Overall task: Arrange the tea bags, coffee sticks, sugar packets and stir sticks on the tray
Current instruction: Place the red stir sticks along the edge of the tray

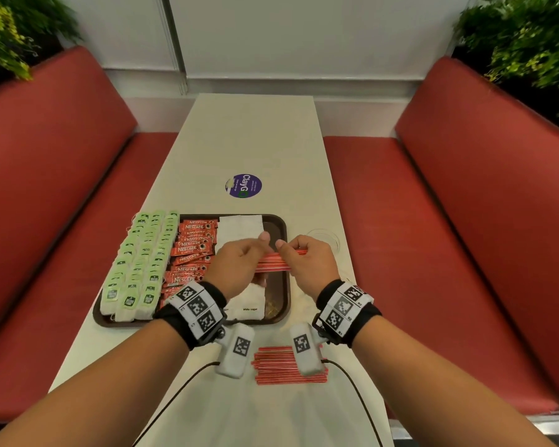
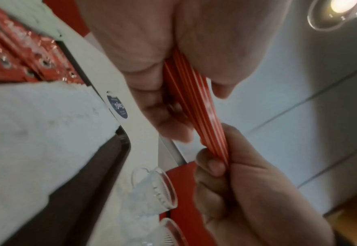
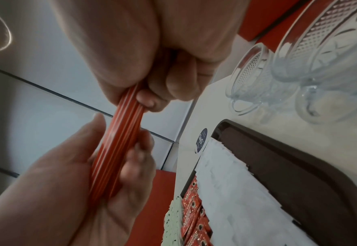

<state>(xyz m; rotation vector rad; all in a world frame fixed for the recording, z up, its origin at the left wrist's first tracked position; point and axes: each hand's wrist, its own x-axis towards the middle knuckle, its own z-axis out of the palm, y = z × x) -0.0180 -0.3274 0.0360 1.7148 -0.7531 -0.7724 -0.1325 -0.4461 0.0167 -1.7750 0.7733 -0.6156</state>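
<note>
A brown tray (image 1: 279, 240) lies on the table with rows of green tea bags (image 1: 142, 262), red coffee sticks (image 1: 191, 253) and white sugar packets (image 1: 239, 229) on it. Above the tray's bare right side, both hands hold one bundle of red stir sticks (image 1: 273, 264) (image 2: 196, 103) (image 3: 120, 139). My left hand (image 1: 239, 262) grips its left end, my right hand (image 1: 304, 259) grips its right end. More red stir sticks (image 1: 276, 366) lie in a pile on the table near me, partly hidden by the wrist cameras.
Clear glass cups (image 1: 325, 238) (image 3: 299, 69) stand on the table just right of the tray. A round purple sticker (image 1: 243, 186) lies beyond the tray. Red bench seats (image 1: 465, 221) flank the narrow table. Cables (image 1: 362, 398) run from my wrists toward me.
</note>
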